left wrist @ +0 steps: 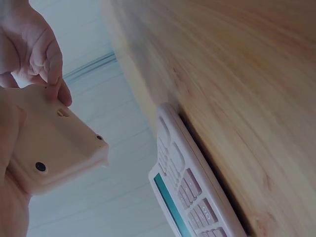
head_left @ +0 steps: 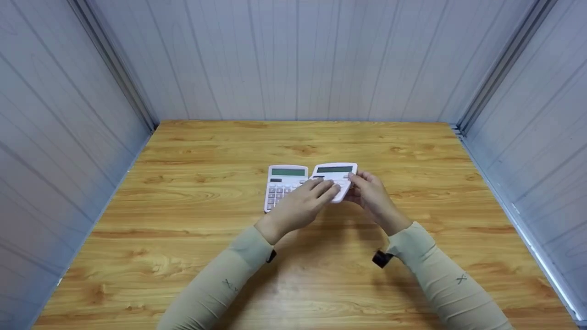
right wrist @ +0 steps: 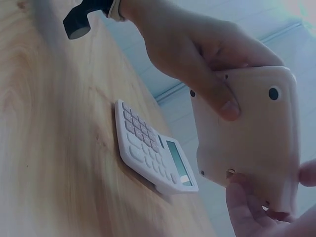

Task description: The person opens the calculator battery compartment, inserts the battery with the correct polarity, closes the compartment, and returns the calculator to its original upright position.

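Two pale pink calculators are in view. In the head view one calculator [head_left: 288, 173] lies face up on the table. The other calculator [head_left: 337, 168] is held up beside it, tilted, its screen facing the head camera. My left hand [head_left: 300, 201] grips its near left part, fingers across the keys; in the right wrist view the left thumb lies against the back of the raised calculator [right wrist: 261, 128]. My right hand [head_left: 376, 197] holds the right edge, thumb on the front and fingers behind. Round dark feet and a small slot show on its back in the wrist views.
The wood-grain table [head_left: 192, 183] runs back to a pale panelled wall [head_left: 293, 59], with similar walls on the left and right. A small black wrist camera [head_left: 382, 258] sticks out from the right sleeve.
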Demonstrator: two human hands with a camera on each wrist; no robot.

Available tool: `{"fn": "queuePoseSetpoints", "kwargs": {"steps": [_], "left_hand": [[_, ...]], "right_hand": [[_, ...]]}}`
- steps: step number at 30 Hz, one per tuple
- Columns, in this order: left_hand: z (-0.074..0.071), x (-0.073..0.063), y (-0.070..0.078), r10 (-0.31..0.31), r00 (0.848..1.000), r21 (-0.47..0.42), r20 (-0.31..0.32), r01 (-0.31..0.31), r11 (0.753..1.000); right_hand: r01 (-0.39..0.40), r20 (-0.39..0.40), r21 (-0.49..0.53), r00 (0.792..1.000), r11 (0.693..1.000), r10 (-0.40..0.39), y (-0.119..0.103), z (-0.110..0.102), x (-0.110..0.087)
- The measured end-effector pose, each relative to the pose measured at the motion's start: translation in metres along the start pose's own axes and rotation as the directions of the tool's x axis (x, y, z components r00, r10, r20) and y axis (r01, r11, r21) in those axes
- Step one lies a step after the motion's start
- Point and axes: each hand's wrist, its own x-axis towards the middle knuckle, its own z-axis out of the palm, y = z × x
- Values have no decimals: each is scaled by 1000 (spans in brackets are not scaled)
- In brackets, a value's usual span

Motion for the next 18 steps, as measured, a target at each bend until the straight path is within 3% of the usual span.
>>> {"fn": "queuePoseSetpoints", "kwargs": {"steps": [6,18], "left_hand": [[0,-1,1,3,1000,8,27,-3,1000],[0,-3,0,-106,992,-125,75,115,985]], "right_hand": [[-18,-12,44,1000,999,19,-1,0,0],[-28,-26,51,999,998,30,-4,-3,-1]]}}
